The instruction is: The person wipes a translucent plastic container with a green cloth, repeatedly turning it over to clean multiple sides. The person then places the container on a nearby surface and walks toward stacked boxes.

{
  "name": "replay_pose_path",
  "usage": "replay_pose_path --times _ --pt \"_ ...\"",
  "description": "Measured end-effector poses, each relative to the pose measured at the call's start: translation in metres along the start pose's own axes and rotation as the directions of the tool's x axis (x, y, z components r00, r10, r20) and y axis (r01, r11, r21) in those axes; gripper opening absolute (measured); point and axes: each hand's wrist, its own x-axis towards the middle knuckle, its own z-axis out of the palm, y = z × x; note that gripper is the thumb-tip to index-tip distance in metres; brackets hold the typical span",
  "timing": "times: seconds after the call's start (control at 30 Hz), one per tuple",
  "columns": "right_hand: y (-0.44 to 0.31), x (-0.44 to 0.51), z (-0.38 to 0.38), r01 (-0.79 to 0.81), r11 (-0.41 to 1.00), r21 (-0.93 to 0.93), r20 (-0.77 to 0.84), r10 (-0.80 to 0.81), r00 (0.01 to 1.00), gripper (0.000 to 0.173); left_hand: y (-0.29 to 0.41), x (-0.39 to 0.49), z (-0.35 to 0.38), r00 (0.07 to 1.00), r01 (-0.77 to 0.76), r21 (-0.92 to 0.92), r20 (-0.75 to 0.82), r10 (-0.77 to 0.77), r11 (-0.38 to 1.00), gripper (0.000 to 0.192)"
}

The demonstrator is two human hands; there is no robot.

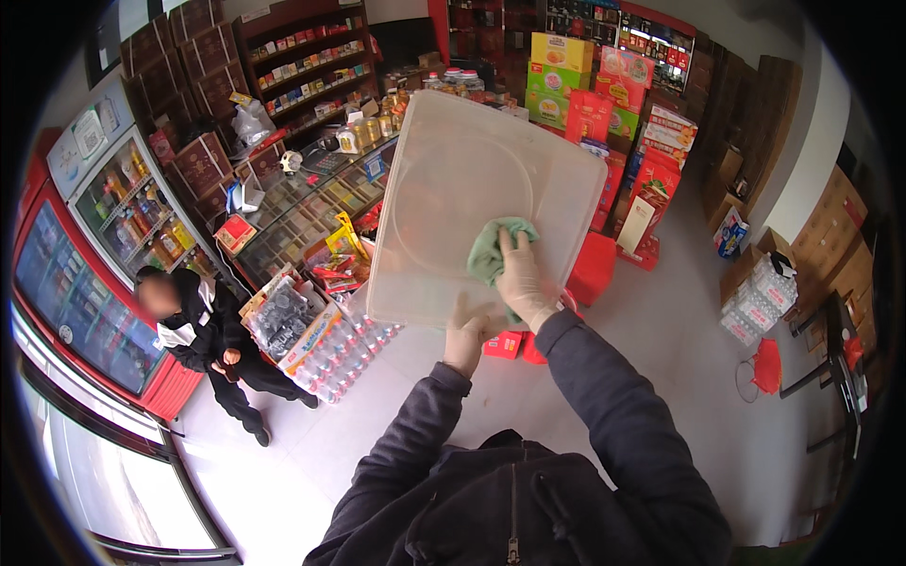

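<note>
A large translucent plastic panel, perhaps a bin or its lid [467,177], is held up before me, tilted, with a round outline in its face. My left hand [468,336], in a pale glove, grips its lower edge; part of the fingers shows blurred through or against the plastic. My right hand [522,283], gloved too, presses a crumpled green cloth [488,249] on the panel's lower right face. A bit of green shows below that hand at the panel's edge.
A glass display counter [311,212] with goods stands beyond. Bottled water packs [333,354] lie left, near a person [226,339] by the drinks fridges [134,212]. Red gift boxes [644,212] stand behind the panel. More water packs [761,297] and a black metal-framed item [839,368] are right.
</note>
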Motion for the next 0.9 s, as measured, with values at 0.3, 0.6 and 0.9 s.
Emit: replay_pose_path --times 0.3,0.6,0.9 --pt "-0.018 0.075 -0.043 0.137 0.987 0.086 -0.490 -0.078 0.868 0.058 -0.002 -0.020 0.011 0.989 0.140 -0.006 0.052 -0.140 0.990 0.070" --pt "-0.055 0.029 -0.017 0.471 0.777 -0.418 0.125 -0.465 0.877 0.054 -0.012 -0.003 0.005 0.982 0.152 0.174 0.084 -0.169 0.973 0.066" --pt "0.009 0.006 0.017 0.574 0.812 -0.104 0.561 -0.429 0.708 0.030 0.003 0.010 -0.010 0.997 0.075 0.052 -0.030 -0.073 0.996 0.067"
